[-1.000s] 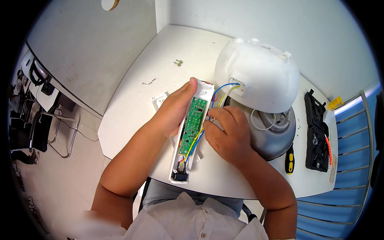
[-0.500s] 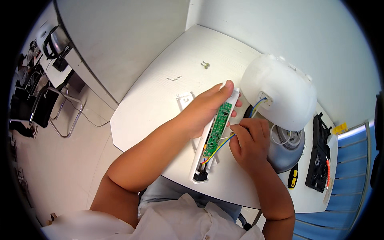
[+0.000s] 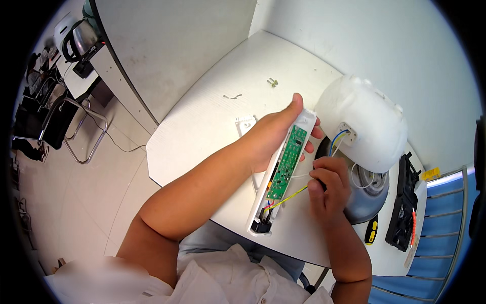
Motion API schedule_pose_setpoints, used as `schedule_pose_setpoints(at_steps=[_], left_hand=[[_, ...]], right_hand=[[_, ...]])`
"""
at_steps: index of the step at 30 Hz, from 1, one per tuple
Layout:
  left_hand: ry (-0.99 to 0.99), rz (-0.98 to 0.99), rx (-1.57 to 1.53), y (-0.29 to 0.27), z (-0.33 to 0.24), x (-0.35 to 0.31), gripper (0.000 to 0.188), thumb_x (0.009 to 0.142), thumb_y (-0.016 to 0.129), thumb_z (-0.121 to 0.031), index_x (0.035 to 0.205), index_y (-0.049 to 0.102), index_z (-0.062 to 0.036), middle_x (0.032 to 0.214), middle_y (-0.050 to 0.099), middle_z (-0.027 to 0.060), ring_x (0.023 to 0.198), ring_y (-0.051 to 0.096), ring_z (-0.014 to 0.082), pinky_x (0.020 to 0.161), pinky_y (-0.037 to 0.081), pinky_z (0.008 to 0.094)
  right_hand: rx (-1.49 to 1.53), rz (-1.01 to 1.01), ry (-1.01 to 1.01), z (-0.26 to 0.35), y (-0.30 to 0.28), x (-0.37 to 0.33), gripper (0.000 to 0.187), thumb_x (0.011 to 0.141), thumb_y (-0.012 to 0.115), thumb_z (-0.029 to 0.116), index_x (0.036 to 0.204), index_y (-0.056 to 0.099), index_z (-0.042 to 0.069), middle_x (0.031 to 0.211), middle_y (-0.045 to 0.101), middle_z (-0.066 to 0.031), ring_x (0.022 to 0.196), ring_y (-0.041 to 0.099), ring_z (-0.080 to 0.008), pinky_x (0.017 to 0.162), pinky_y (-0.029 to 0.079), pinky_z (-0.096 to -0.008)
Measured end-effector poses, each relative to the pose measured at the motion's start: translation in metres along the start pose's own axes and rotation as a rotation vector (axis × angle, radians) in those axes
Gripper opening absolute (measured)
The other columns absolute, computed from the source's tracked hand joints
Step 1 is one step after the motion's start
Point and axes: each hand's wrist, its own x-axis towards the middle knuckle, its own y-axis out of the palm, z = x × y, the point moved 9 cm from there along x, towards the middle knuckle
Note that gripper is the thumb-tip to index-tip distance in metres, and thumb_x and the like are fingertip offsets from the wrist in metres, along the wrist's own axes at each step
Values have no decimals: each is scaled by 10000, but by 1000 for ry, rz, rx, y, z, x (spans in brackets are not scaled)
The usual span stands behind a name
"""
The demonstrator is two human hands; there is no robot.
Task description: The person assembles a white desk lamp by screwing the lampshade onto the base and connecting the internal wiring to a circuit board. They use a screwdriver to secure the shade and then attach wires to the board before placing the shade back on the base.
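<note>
My left hand [image 3: 271, 134] is wrapped round a long white plastic housing [image 3: 254, 215], its thumb along the top end. Inside the housing lies a green circuit board [image 3: 287, 162], and a black connector block [image 3: 261, 226] fills the lower end. A yellow-green wire [image 3: 289, 197] runs from that end to my right hand [image 3: 330, 190], whose curled fingers pinch it. A blue wire [image 3: 332, 144] comes down from a socket in a rounded white appliance body [image 3: 367, 121] towards the same fingers; its end is hidden. Under that body is a grey bowl-shaped part [image 3: 368, 205] with coiled white cable [image 3: 365, 176].
Behind my left forearm lies a flat white plastic piece [image 3: 245, 123]. Several small screws [image 3: 272, 82] and thin metal pins [image 3: 233, 97] are farther back. At right are a yellow-black screwdriver [image 3: 372, 230] and an open black tool case [image 3: 401, 218]. A partition [image 3: 172, 50] borders the table's left.
My right hand has moved slightly right, away from the housing, drawing the yellow-green wire with it. The blue wire no longer shows beside it along the housing. The view has shifted a little.
</note>
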Motion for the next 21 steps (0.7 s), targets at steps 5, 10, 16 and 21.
schedule_pose_setpoints(at_steps=[5, 10, 16, 21], left_hand=[[46, 123, -197, -5, -1, 7, 736, 901, 348, -684, 1142, 555, -20, 1027, 624, 122, 732, 644, 204, 624, 565, 298], [86, 225, -319, -2, -4, 9, 739, 902, 352, -680, 1148, 547, -11, 1014, 620, 142, 727, 647, 229, 616, 574, 312], [88, 269, -350, 7, 0, 9, 752, 904, 342, -679, 1179, 523, -3, 1017, 616, 150, 720, 642, 229, 609, 570, 313], [89, 318, -327, 15, 2, 5, 765, 910, 307, -683, 1197, 506, -2, 1034, 609, 150, 729, 645, 222, 605, 566, 310]], right_hand=[[70, -26, 98, -4, -4, 2, 153, 718, 611, -45, 847, 558, 17, 973, 580, -162, 842, 562, -271, 736, 465, -352], [30, -18, 33, -6, 6, 2, 253, 752, 606, -47, 980, 525, 27, 1072, 568, -166, 831, 580, -280, 693, 483, -333], [115, -14, 204, -17, 13, -4, 288, 764, 681, 18, 1011, 535, 43, 1122, 557, -161, 893, 563, -269, 680, 475, -320], [-40, -43, 141, -10, 6, -2, 296, 737, 709, 9, 993, 564, 48, 1031, 545, -128, 833, 550, -261, 664, 465, -337]])
